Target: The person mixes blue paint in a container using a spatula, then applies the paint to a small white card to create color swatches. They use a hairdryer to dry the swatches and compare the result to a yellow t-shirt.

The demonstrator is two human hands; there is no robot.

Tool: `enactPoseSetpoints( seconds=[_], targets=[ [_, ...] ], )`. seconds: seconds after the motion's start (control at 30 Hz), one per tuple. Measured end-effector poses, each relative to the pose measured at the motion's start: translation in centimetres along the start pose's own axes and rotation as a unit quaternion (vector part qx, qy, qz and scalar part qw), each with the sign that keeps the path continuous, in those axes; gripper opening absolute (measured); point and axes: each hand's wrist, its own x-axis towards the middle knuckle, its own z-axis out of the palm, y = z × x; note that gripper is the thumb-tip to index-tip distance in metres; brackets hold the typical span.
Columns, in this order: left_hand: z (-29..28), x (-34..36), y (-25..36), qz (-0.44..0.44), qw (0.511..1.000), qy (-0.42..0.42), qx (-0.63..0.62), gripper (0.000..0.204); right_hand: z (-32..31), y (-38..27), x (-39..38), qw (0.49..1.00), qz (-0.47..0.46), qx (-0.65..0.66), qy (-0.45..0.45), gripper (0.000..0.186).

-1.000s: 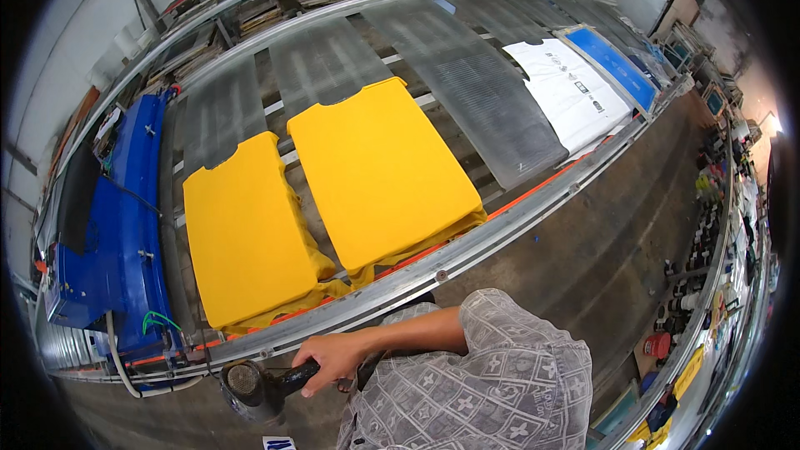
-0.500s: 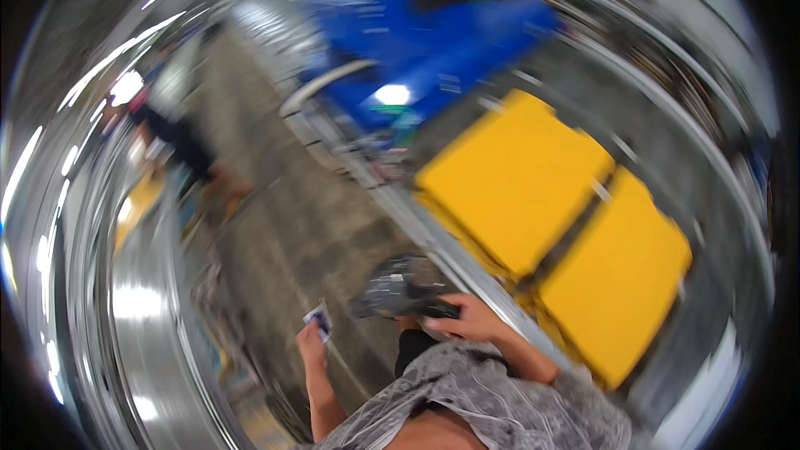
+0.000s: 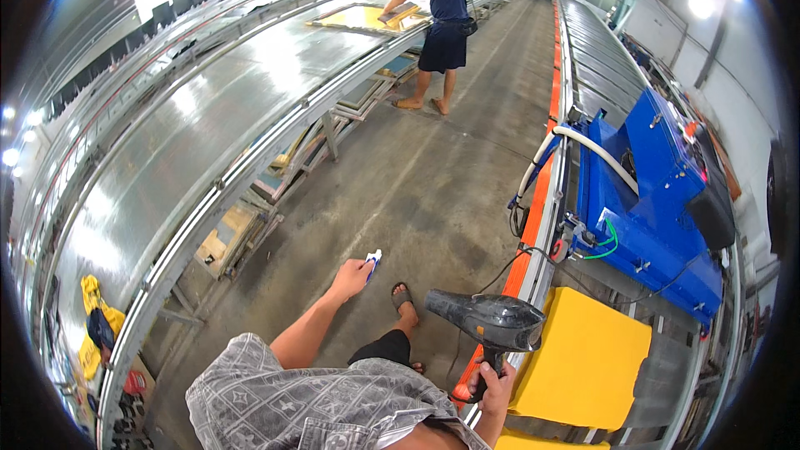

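Observation:
My right hand (image 3: 493, 387) is wrapped round the handle of a black hair dryer (image 3: 487, 317), its barrel pointing left. The dryer is raised beside the near edge of a long rail table, close to a flat yellow piece (image 3: 579, 358) that looks like fabric. My left hand (image 3: 350, 277) is stretched out over the floor, closed on a small white and blue object (image 3: 373, 263). The fingers cover part of it, and I cannot make out its kind. A dark cord runs near the dryer.
A blue machine (image 3: 650, 208) with a white hose (image 3: 596, 150) stands on the right-hand table, edged by an orange strip (image 3: 540, 208). Along the left runs a long shiny table (image 3: 192, 125) with frames stored underneath. Further up the aisle, another person (image 3: 443, 17) leans over a yellow frame (image 3: 354, 18).
My view has swung left, so the aisle, the left table and the other person show more fully. Both hands still hold the same things; the hair dryer now appears further right.

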Motion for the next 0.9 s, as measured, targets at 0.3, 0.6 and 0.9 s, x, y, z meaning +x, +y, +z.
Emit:
enactPoseSetpoints(
  seconds=[0.3, 0.6, 0.9],
  targets=[
    [-0.2, 1.6, 2.3, 0.014, 0.999, -0.014, -0.026, 0.046, 0.6, -0.1, -0.1, 0.999, -0.013, 0.028, 0.026, 0.033],
    [0.4, 1.7, 2.1, 0.011, 0.999, -0.019, -0.040, 0.047, 0.1, -0.1, 0.0, 0.999, -0.034, 0.004, 0.010, 0.034],
    [-0.6, 0.7, 1.9, -0.003, 0.999, -0.017, -0.037, 0.046, 1.4, -0.5, -0.7, 1.000, -0.015, 0.001, 0.027, 0.033]
  ],
)
